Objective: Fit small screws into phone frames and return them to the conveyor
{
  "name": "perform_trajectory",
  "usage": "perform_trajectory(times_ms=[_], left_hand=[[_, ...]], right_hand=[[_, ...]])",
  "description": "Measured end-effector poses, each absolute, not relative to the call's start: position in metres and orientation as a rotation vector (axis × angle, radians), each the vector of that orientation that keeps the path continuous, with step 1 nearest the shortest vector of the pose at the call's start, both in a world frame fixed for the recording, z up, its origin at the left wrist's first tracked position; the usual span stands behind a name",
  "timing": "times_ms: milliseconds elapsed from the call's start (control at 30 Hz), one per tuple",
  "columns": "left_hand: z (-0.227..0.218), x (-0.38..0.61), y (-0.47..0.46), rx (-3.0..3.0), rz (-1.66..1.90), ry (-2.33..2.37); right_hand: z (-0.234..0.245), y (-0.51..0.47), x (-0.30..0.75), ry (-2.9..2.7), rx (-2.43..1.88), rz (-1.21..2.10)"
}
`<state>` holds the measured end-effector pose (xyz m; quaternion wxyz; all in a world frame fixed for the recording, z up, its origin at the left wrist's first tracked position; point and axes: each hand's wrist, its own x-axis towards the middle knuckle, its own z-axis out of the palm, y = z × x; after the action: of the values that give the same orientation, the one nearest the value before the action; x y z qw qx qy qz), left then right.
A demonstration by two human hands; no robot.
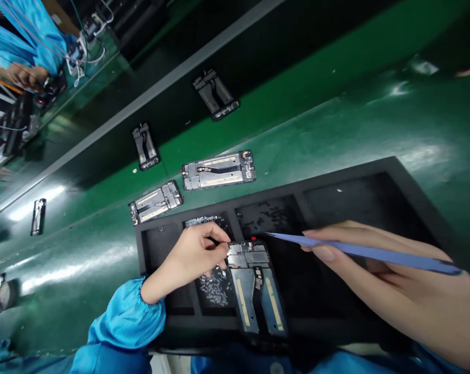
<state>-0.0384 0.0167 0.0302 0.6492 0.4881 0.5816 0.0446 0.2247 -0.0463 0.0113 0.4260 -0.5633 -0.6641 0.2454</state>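
A phone frame [256, 288] lies on a black compartment tray [375, 171] in front of me. My left hand [192, 257] is pinched closed at the frame's top left corner, over a compartment of small metal parts [213, 288]; what its fingertips hold is too small to see. My right hand [394, 280] grips blue tweezers [360, 251], whose tip points left and hovers just above the frame's top edge.
Two more phone frames [218, 170] [156, 201] lie on the green belt beyond the tray, and several others [216, 95] [145, 146] sit farther up the line. A person in a blue coat [28, 36] works at the far left with cables.
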Motion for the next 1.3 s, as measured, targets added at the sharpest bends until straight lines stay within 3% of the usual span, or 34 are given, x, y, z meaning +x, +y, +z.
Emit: perform_trajectory(times_ms=[633,933,1133,1300], left_hand=[[0.028,-0.033,0.021,1.125,0.12,1.318],[0.023,-0.028,0.014,1.149,0.168,1.375],[0.022,-0.031,0.013,1.207,0.168,1.372],[0.023,-0.038,0.011,1.651,0.351,1.359]], right_hand=[[0.008,-0.045,0.224,-1.544,-1.441,0.717],[0.006,-0.038,0.223,-1.646,-1.461,0.566],[0.0,-0.038,0.219,-1.588,-1.513,0.707],[-0.003,-0.043,0.228,-1.567,-1.536,0.839]])
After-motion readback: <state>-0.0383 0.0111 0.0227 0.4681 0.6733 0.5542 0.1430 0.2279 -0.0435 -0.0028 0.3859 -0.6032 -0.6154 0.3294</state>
